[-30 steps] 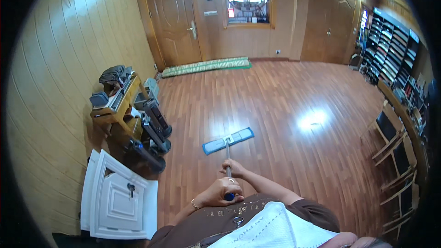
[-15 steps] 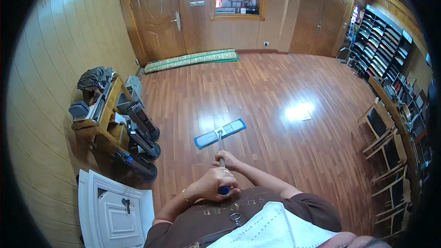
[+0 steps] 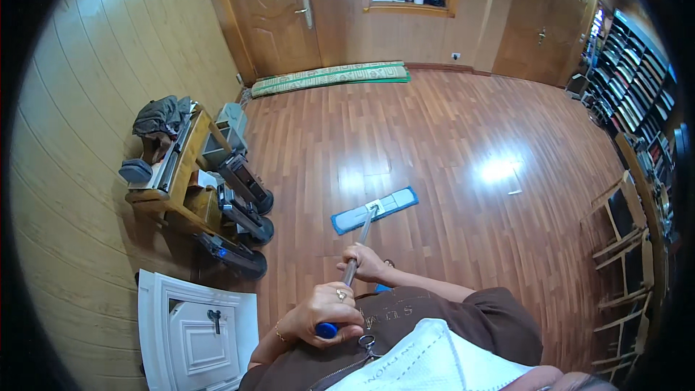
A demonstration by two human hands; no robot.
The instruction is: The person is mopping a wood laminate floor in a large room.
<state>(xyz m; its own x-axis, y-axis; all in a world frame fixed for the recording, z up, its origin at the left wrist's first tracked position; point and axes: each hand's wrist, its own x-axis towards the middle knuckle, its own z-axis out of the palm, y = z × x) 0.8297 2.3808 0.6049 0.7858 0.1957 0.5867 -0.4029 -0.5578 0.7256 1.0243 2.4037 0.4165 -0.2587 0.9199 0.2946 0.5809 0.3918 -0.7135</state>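
Below, both hands [image 3: 340,300] grasp a metal-handled flat blue mop [image 3: 375,210].

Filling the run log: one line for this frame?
left hand: grips handle top | right hand: grips shaft | flat blue mop: pad on brown wooden floor

Both hands grip the mop handle [image 3: 355,257]; blue mop head [image 3: 375,210] flat on wooden floor [image 3: 434,137]

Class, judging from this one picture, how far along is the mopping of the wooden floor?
Done: nothing certain; the floor shines, but no wet and dry patches can be told apart. In hand: the left hand and right hand grip the mop handle, its blue pad flat mid-room. Left: cannot be told.
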